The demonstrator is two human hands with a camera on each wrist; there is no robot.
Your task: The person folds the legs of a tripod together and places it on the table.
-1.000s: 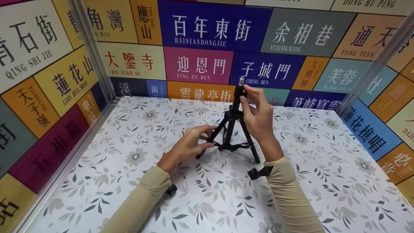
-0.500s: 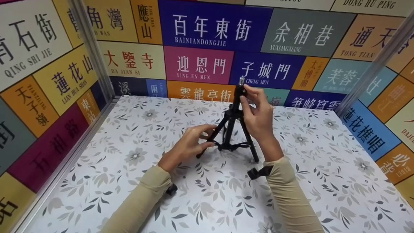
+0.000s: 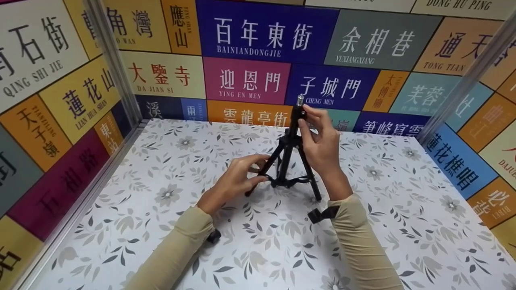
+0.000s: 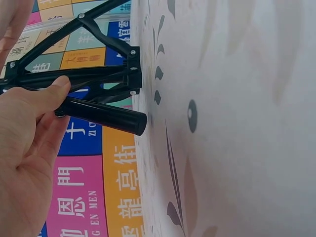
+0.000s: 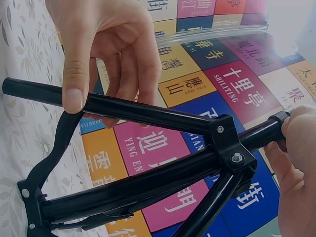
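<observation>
A small black tripod (image 3: 285, 161) stands on the table with its legs spread and a silver screw tip (image 3: 300, 100) on top. My left hand (image 3: 238, 175) pinches its left leg low down, thumb in front and fingers behind. The left wrist view shows that thumb lying against the leg (image 4: 106, 116) near its rounded end. With thumb and fingertips my right hand (image 3: 322, 141) grips the upper centre column (image 3: 295, 121), just below the screw tip. In the right wrist view the leg hub (image 5: 229, 148) and folding braces (image 5: 52, 153) show, and the right hand (image 5: 298, 173) is partly cut off.
The table (image 3: 173, 249) has a white cover printed with grey leaves and flowers. Panels of colourful street-name signs (image 3: 246, 80) rise behind and on both sides, joined by clear corner strips (image 3: 117, 60). A small black device is strapped at each wrist.
Both hands keep the same hold on the tripod. Its right leg's foot has shifted very slightly left, and the whole view has drifted a little.
</observation>
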